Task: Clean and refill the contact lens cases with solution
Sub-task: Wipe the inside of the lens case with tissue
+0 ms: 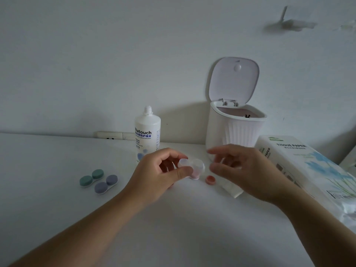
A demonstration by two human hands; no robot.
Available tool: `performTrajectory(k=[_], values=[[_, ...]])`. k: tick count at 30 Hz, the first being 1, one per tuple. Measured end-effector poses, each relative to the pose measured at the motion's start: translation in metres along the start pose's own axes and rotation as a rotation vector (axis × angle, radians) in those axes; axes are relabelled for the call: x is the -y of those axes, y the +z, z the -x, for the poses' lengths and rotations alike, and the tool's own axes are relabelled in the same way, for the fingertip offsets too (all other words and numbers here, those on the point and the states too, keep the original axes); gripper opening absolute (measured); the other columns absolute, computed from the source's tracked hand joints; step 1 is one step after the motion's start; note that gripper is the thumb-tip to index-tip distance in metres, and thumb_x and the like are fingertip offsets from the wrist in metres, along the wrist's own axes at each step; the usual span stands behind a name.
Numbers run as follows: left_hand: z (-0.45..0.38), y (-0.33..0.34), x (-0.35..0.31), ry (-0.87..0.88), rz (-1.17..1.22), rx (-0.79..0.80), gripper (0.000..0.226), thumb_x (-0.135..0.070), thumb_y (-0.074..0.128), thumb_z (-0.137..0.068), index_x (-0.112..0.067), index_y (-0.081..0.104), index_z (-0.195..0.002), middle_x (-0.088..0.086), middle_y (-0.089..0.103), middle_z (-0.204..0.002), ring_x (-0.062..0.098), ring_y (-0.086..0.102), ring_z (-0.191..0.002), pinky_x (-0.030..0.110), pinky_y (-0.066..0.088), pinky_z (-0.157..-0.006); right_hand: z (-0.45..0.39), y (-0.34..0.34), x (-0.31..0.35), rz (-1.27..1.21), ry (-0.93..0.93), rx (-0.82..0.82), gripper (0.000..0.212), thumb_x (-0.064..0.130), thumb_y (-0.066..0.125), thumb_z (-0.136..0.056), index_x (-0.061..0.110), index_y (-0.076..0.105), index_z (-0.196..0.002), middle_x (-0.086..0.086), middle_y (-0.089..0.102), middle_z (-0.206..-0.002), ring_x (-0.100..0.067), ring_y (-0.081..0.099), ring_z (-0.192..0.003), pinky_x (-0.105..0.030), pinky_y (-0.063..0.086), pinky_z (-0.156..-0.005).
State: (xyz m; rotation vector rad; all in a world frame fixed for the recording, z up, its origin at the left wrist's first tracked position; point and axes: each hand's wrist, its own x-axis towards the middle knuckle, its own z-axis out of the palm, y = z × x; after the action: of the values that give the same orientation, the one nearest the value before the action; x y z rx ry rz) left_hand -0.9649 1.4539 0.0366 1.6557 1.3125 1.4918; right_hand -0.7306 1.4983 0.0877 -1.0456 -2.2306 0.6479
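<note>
My left hand (163, 176) holds a translucent lens case (192, 168) with pinkish wells, pinched between thumb and fingers just above the table. Both of its wells look uncapped. One coral cap (210, 179) lies on the table right of the case. My right hand (248, 170) hovers close to the case's right end with thumb and fingers apart, and I see nothing gripped in it. A folded white tissue (232, 190) lies partly under that hand. The solution bottle (147, 132) stands capped behind my left hand.
A green lens case (91, 177) and a purple lens case (106, 184), both capped, lie at the left. A white mini bin (234, 130) with its lid up stands at the back right. A tissue paper pack (308, 166) lies along the right edge.
</note>
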Motion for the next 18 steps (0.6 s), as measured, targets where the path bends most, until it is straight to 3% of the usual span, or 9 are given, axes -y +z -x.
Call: performTrajectory(k=[3, 6, 8, 10, 12, 15, 18], values=[[-0.001, -0.001, 0.002, 0.003, 0.011, -0.002, 0.031, -0.054, 0.08, -0.065, -0.036, 0.074, -0.089, 0.001, 0.066, -0.071, 0.035, 0.066, -0.06, 0.054, 0.058, -0.059, -0.011, 0.013, 0.01, -0.193, 0.054, 0.167, 0.049, 0.058, 0.073, -0.068, 0.041, 0.066, -0.114, 0.008, 0.074, -0.09, -0.015, 0.073, -0.076, -0.031, 0.061, -0.079], [-0.002, -0.002, 0.004, 0.011, 0.009, 0.004, 0.032, -0.054, 0.081, -0.067, -0.033, 0.075, -0.09, 0.009, 0.069, -0.074, 0.036, 0.066, -0.061, 0.056, 0.058, -0.06, -0.015, 0.023, 0.007, -0.321, 0.052, 0.093, 0.028, 0.037, 0.079, -0.075, 0.036, 0.073, -0.103, -0.005, 0.076, -0.083, -0.025, 0.07, -0.07, -0.04, 0.059, -0.074], [-0.002, -0.001, 0.005, 0.005, -0.007, 0.001, 0.031, -0.053, 0.083, -0.068, -0.032, 0.075, -0.09, 0.011, 0.069, -0.076, 0.037, 0.066, -0.062, 0.057, 0.057, -0.062, -0.015, 0.029, 0.003, -0.388, 0.049, 0.08, 0.021, 0.023, 0.079, -0.081, 0.034, 0.076, -0.098, -0.009, 0.076, -0.08, -0.015, 0.068, -0.067, -0.033, 0.057, -0.069], [-0.003, 0.0, 0.007, -0.001, -0.004, 0.009, 0.027, -0.047, 0.084, -0.069, -0.033, 0.075, -0.09, 0.01, 0.069, -0.077, 0.039, 0.065, -0.065, 0.057, 0.056, -0.063, -0.013, 0.033, -0.002, -0.439, 0.039, 0.105, 0.023, 0.025, 0.078, -0.079, 0.027, 0.078, -0.102, -0.007, 0.078, -0.082, -0.008, 0.071, -0.073, -0.019, 0.054, -0.07], [-0.002, 0.0, 0.007, -0.008, -0.006, 0.027, 0.025, -0.046, 0.083, -0.069, -0.035, 0.075, -0.09, 0.005, 0.07, -0.078, 0.038, 0.065, -0.067, 0.055, 0.057, -0.065, -0.012, 0.036, -0.007, -0.451, 0.012, 0.112, 0.03, 0.03, 0.076, -0.076, 0.021, 0.079, -0.104, -0.004, 0.078, -0.084, -0.008, 0.074, -0.078, -0.013, 0.053, -0.072], [-0.001, 0.0, 0.007, 0.033, -0.063, 0.047, 0.025, -0.043, 0.083, -0.073, -0.036, 0.074, -0.095, -0.01, 0.069, -0.075, 0.027, 0.065, -0.063, 0.037, 0.057, -0.063, -0.012, 0.04, -0.014, -0.456, -0.005, 0.074, 0.023, 0.032, 0.078, -0.077, 0.023, 0.08, -0.098, -0.005, 0.078, -0.083, -0.017, 0.075, -0.08, -0.02, 0.057, -0.075], [-0.002, -0.002, 0.009, 0.128, -0.119, -0.082, 0.029, -0.042, 0.085, -0.074, -0.031, 0.073, -0.098, -0.013, 0.066, -0.077, 0.01, 0.055, -0.058, 0.014, 0.044, -0.057, -0.009, 0.042, -0.022, -0.495, 0.023, 0.05, 0.014, 0.021, 0.081, -0.08, 0.024, 0.079, -0.094, -0.006, 0.078, -0.081, -0.019, 0.075, -0.079, -0.026, 0.059, -0.078]])
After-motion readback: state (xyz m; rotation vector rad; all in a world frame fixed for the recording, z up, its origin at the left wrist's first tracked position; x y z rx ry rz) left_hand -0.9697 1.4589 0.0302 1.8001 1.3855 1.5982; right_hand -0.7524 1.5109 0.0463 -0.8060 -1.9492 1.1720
